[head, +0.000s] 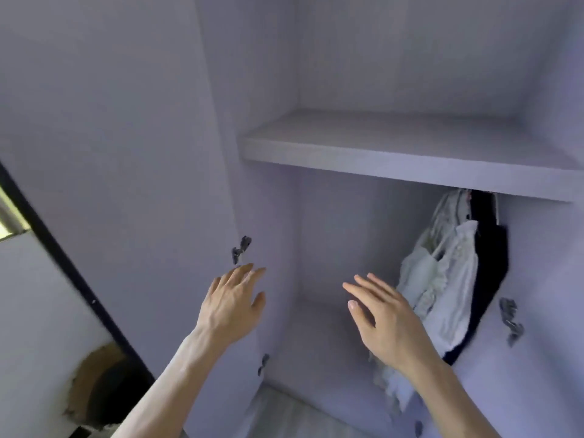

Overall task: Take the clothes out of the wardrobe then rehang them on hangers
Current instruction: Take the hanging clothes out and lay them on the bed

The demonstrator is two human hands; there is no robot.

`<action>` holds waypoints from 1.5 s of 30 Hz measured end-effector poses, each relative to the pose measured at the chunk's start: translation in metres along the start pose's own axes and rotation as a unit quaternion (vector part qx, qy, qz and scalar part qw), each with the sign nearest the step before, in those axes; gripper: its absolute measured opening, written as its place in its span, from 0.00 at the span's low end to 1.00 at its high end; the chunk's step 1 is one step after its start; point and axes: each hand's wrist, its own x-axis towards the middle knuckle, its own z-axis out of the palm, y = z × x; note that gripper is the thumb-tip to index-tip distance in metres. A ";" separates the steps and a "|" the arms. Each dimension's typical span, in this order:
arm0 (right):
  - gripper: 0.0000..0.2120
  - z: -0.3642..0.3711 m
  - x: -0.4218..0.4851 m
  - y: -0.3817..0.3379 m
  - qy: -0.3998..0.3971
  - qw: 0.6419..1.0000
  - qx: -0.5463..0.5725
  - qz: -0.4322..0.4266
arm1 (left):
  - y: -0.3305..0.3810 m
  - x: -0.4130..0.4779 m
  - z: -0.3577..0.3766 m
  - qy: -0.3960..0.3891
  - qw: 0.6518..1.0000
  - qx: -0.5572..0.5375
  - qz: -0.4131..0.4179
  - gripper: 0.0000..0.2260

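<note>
A pale wardrobe (271, 197) stands wide open in front of me. Under its shelf (395, 153), at the right, hang a white ruffled garment (442, 279) and a dark garment (489, 260) behind it; their hangers are hidden by the shelf. My right hand (385, 320) is raised with fingers spread, just left of the white garment and overlapping its lower part, holding nothing. My left hand (234, 301) is raised too, fingers apart, in front of the left door's inner edge, holding nothing.
The left door (110, 153) is swung open, with metal hinges (240, 249) along its edge. Another hinge (510, 317) sits on the right side. A dark-framed panel (63, 273) and a brown round object (98, 384) are at the lower left.
</note>
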 end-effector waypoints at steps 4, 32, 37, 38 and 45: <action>0.16 -0.013 -0.018 0.026 0.048 0.995 -0.020 0.089 | 0.032 0.059 -0.002 0.014 0.996 -0.007 0.090 0.25; 0.16 -0.005 0.160 0.267 0.047 0.892 0.165 0.418 | 0.173 0.326 0.069 0.300 0.928 -0.014 0.223 0.29; 0.22 0.002 0.198 0.274 0.101 0.837 0.276 0.461 | 0.172 0.328 0.073 0.331 0.915 -0.010 0.231 0.29; 0.22 0.004 0.205 0.276 0.105 0.828 0.292 0.466 | 0.172 0.328 0.073 0.331 0.915 -0.008 0.229 0.29; 0.13 0.015 0.221 0.277 0.101 0.812 0.353 0.453 | 0.169 0.329 0.071 0.325 0.917 0.000 0.230 0.29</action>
